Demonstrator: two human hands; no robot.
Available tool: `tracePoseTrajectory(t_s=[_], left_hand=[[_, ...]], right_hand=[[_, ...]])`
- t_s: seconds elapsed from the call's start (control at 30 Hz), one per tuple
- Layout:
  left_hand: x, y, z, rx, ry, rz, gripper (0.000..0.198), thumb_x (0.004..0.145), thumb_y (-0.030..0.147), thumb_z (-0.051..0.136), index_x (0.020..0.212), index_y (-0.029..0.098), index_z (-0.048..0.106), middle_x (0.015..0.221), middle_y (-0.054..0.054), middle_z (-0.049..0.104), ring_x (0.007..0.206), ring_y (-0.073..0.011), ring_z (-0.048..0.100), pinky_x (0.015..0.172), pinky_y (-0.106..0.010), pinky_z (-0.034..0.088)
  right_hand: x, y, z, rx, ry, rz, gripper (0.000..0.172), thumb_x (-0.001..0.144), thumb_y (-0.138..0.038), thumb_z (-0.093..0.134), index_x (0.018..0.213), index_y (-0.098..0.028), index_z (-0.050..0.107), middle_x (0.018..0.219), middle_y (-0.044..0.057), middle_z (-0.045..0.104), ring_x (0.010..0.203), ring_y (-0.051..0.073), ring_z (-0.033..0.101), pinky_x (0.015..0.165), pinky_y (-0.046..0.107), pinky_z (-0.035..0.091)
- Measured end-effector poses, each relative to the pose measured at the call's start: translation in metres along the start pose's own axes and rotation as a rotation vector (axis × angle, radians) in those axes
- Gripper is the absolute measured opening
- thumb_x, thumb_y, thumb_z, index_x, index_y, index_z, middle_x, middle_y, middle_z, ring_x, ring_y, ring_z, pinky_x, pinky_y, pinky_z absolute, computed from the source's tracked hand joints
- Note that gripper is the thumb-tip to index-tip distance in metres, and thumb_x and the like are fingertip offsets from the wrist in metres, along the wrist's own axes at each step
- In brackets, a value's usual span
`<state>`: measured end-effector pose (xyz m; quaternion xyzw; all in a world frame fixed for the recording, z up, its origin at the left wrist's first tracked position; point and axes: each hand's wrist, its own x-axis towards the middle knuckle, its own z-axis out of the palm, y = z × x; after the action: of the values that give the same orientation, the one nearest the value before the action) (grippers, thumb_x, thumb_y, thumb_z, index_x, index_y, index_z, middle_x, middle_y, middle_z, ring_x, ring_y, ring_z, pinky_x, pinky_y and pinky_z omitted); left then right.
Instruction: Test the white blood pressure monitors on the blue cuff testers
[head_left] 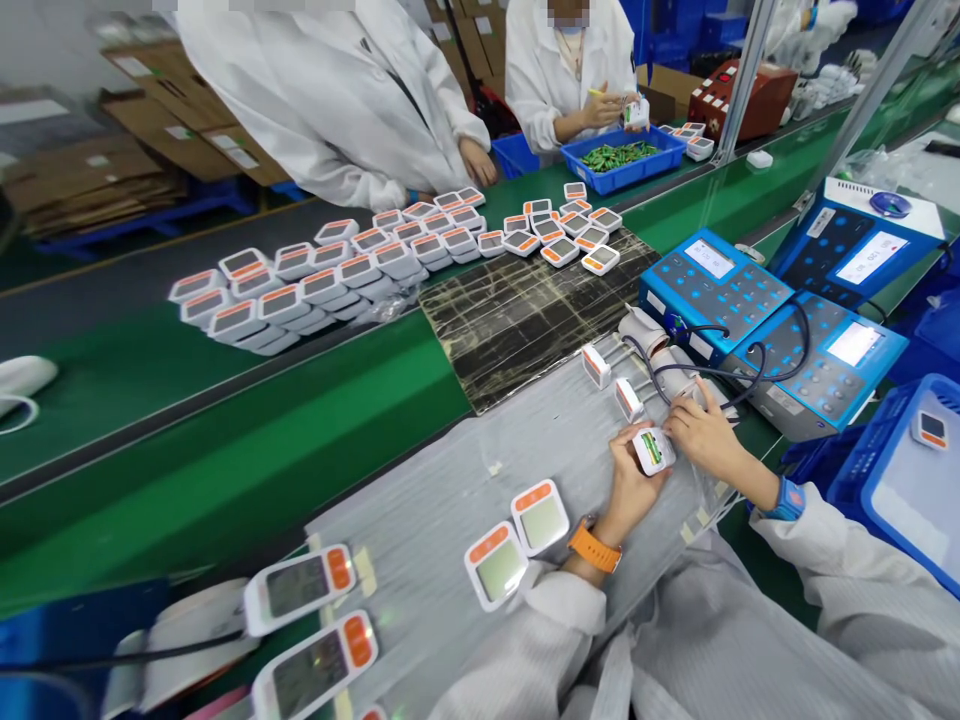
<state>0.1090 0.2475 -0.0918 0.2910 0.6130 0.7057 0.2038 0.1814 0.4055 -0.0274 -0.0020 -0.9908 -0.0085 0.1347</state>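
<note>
My left hand (631,482) holds a small white blood pressure monitor (654,451), its back turned up and green batteries showing in the compartment. Against the monitor's right side, my right hand (701,432) has its fingers drawn together; what they pinch is hidden. Just beyond my hands, two white-and-orange monitors (628,399) stand on edge beside rolled pale cuffs (667,362) with dark tubes. Left of my left wrist, two monitors (496,565) lie face up with pale screens. Two larger-looking monitors (315,665) sit at the near left of the grey work surface (435,500).
Blue testers (712,285) with displays stand at the right, cables looping toward me. Stacked monitors (322,285) line the green conveyor (360,400). Across it, a co-worker (577,80) handles a device near a blue battery tray (626,160). A blue crate (892,460) is at right.
</note>
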Motion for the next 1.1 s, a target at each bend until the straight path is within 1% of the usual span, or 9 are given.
tracePoseTrajectory(t_s=[0.13, 0.23, 0.33, 0.47, 0.57, 0.73, 0.9, 1.0, 1.1], left_hand=[[-0.0001, -0.0009, 0.0, 0.039, -0.011, -0.005, 0.073, 0.062, 0.004, 0.078, 0.118, 0.026, 0.037, 0.134, -0.011, 0.054, 0.131, -0.0284, 0.055, 0.113, -0.056, 0.04], [0.0001, -0.0002, -0.0003, 0.067, -0.02, -0.014, 0.074, 0.061, 0.004, 0.079, 0.119, 0.026, 0.039, 0.134, -0.011, 0.054, 0.132, -0.0295, 0.054, 0.114, -0.058, 0.04], [0.0, 0.0007, -0.0009, 0.081, -0.021, -0.027, 0.074, 0.062, 0.004, 0.08, 0.119, 0.026, 0.04, 0.135, -0.011, 0.054, 0.131, -0.0293, 0.055, 0.114, -0.057, 0.042], [-0.0003, 0.0011, -0.0016, 0.069, -0.028, -0.053, 0.075, 0.062, 0.002, 0.08, 0.12, 0.027, 0.041, 0.136, -0.011, 0.054, 0.131, -0.0288, 0.056, 0.112, -0.055, 0.045], [0.0001, 0.0021, -0.0014, 0.051, -0.03, -0.047, 0.075, 0.061, 0.0, 0.08, 0.119, 0.027, 0.04, 0.136, -0.011, 0.054, 0.131, -0.0285, 0.055, 0.112, -0.055, 0.044], [0.0018, 0.0051, -0.0001, 0.026, -0.029, -0.039, 0.073, 0.061, 0.004, 0.079, 0.118, 0.027, 0.039, 0.136, -0.01, 0.054, 0.13, -0.0272, 0.056, 0.111, -0.052, 0.045], [0.003, 0.0065, 0.0005, 0.043, -0.039, -0.051, 0.071, 0.061, 0.008, 0.08, 0.117, 0.026, 0.041, 0.135, -0.011, 0.054, 0.128, -0.0287, 0.056, 0.11, -0.052, 0.045], [0.0033, 0.0067, 0.0012, 0.025, -0.024, -0.067, 0.071, 0.06, 0.008, 0.081, 0.116, 0.027, 0.043, 0.135, -0.01, 0.056, 0.127, -0.0288, 0.057, 0.109, -0.052, 0.045], [0.0035, 0.007, 0.0024, -0.006, 0.001, -0.071, 0.07, 0.058, 0.006, 0.082, 0.115, 0.027, 0.047, 0.133, -0.008, 0.058, 0.126, -0.0288, 0.058, 0.11, -0.052, 0.045]], right_hand=[[0.0, 0.0016, -0.0019, 0.058, -0.022, 0.023, 0.027, 0.103, -0.018, 0.046, 0.092, -0.022, 0.071, 0.093, 0.005, 0.07, 0.115, 0.024, 0.058, 0.127, 0.068, 0.007], [-0.0001, 0.0026, -0.003, 0.079, -0.004, 0.029, 0.025, 0.103, -0.02, 0.049, 0.091, -0.021, 0.07, 0.093, 0.005, 0.07, 0.114, 0.024, 0.059, 0.127, 0.067, 0.007], [-0.0004, 0.0027, -0.0029, 0.055, 0.008, 0.019, 0.024, 0.102, -0.019, 0.05, 0.089, -0.021, 0.07, 0.091, 0.005, 0.07, 0.112, 0.023, 0.06, 0.128, 0.065, 0.006], [-0.0012, 0.002, -0.0031, 0.063, -0.009, 0.026, 0.026, 0.102, -0.017, 0.049, 0.089, -0.023, 0.071, 0.089, 0.004, 0.07, 0.112, 0.023, 0.06, 0.128, 0.066, 0.005], [-0.0016, 0.002, -0.004, 0.059, -0.008, 0.028, 0.027, 0.102, -0.016, 0.048, 0.089, -0.022, 0.071, 0.089, 0.004, 0.07, 0.113, 0.024, 0.06, 0.128, 0.066, 0.006], [-0.0009, 0.0026, -0.003, 0.036, 0.006, 0.017, 0.026, 0.102, -0.016, 0.048, 0.089, -0.022, 0.07, 0.09, 0.003, 0.07, 0.113, 0.023, 0.059, 0.128, 0.064, 0.006], [0.0005, 0.0021, 0.0005, 0.017, 0.017, 0.016, 0.029, 0.104, -0.017, 0.045, 0.088, -0.023, 0.069, 0.089, 0.002, 0.07, 0.111, 0.021, 0.059, 0.129, 0.062, 0.008], [0.0006, 0.0032, 0.0018, 0.019, 0.02, 0.005, 0.028, 0.104, -0.019, 0.046, 0.088, -0.023, 0.069, 0.088, 0.002, 0.07, 0.112, 0.021, 0.059, 0.129, 0.062, 0.007], [0.0002, 0.0041, 0.0035, 0.02, 0.02, -0.006, 0.027, 0.103, -0.019, 0.048, 0.087, -0.023, 0.069, 0.087, 0.002, 0.07, 0.111, 0.021, 0.059, 0.129, 0.06, 0.004]])
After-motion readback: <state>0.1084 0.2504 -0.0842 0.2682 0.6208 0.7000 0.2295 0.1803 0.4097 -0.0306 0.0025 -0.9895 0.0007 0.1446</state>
